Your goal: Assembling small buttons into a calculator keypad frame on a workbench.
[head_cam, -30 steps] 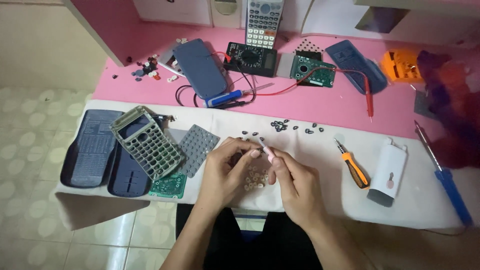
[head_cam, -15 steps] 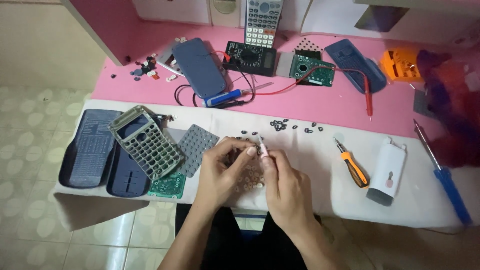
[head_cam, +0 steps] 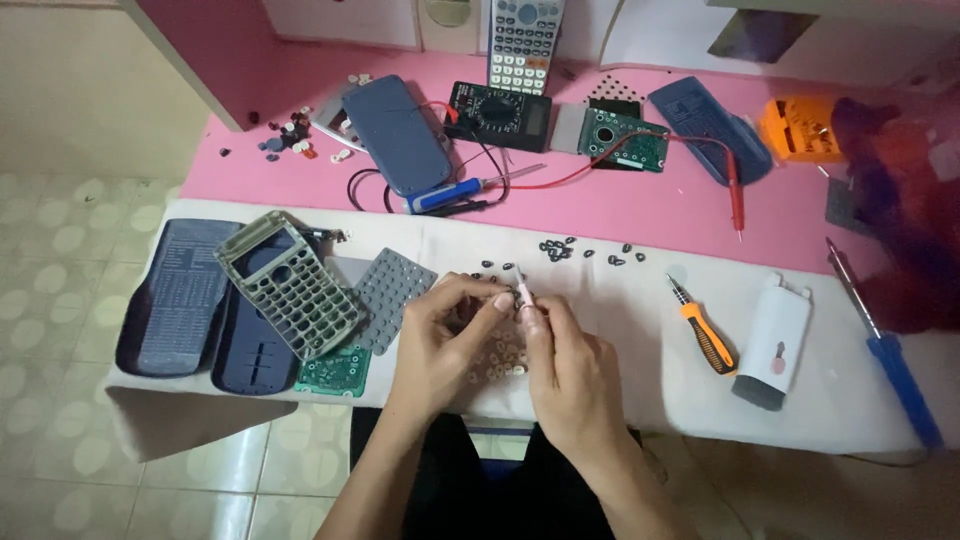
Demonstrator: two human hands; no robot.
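My left hand (head_cam: 440,345) and my right hand (head_cam: 572,372) meet over the white cloth (head_cam: 620,350), fingertips pinched together on a small pale pink stick-like piece (head_cam: 523,293). Under the hands lies a cluster of small pale calculator keys (head_cam: 500,358). To the left sits a grey calculator front shell (head_cam: 290,285), a grey rubber keypad mat (head_cam: 390,298) and a green circuit board (head_cam: 335,372). Several small black keys (head_cam: 560,250) are scattered just beyond my fingers.
An orange-handled screwdriver (head_cam: 705,330), a white bottle (head_cam: 775,340) and a blue screwdriver (head_cam: 890,355) lie to the right. On the pink table (head_cam: 640,205) sit a black multimeter (head_cam: 498,112) with red leads, a blue case (head_cam: 398,132), another calculator (head_cam: 525,42) and a second circuit board (head_cam: 625,138).
My hands stay joined at the same spot over the cloth, with only small finger shifts on the pale piece. Nothing else moves.
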